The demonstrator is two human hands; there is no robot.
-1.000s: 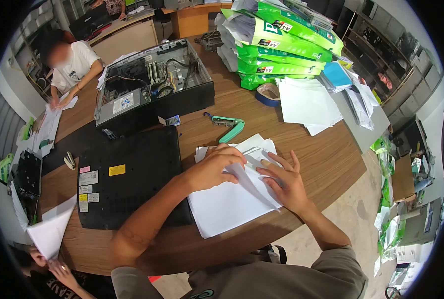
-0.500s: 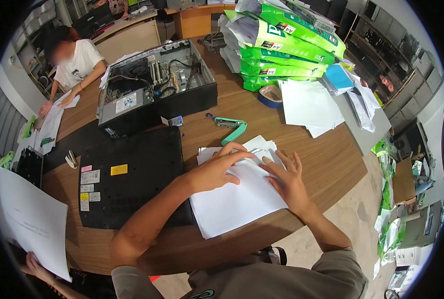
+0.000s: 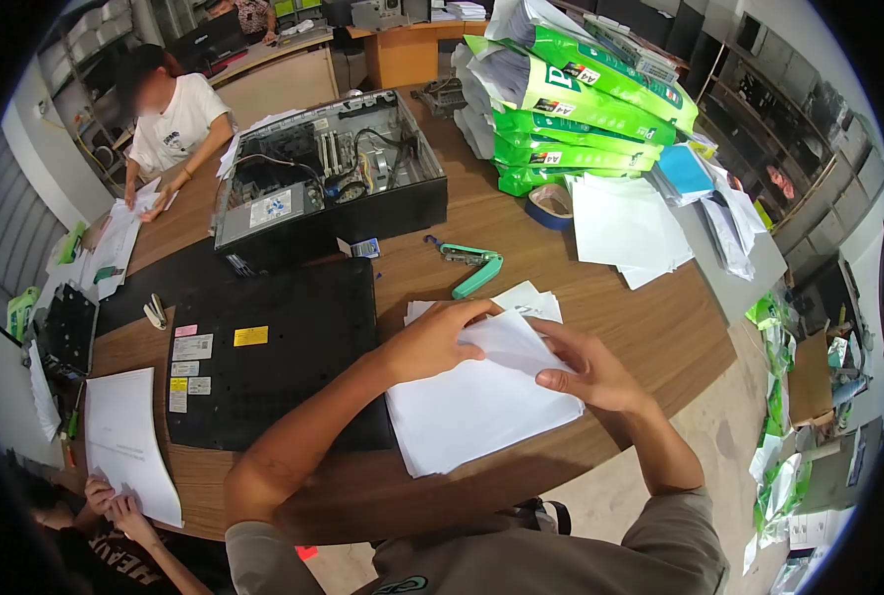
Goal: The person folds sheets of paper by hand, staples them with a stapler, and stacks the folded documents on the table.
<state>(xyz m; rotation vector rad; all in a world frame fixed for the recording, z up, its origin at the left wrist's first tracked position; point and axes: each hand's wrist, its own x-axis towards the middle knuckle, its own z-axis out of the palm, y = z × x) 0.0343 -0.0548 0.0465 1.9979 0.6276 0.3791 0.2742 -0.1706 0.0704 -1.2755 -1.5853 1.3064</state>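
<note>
A stack of white paper lies at the table's near edge, in front of me. Its top sheets are raised at the far side. My left hand grips their far left corner, thumb on top and fingertips partly hidden. On the right edge, my right hand holds the same sheets between thumb and fingers. More loose sheets stick out beyond the stack. Just past them lies a green stapler, touched by neither hand.
A black flat panel with labels lies left of the paper, behind it an open computer case. Green paper packs and a tape roll stand back right. One person handles papers; another holds a document.
The far edge of my top sheets has come up, and my right hand has gone from lying over the paper to gripping its side. The document at lower left has moved right.
</note>
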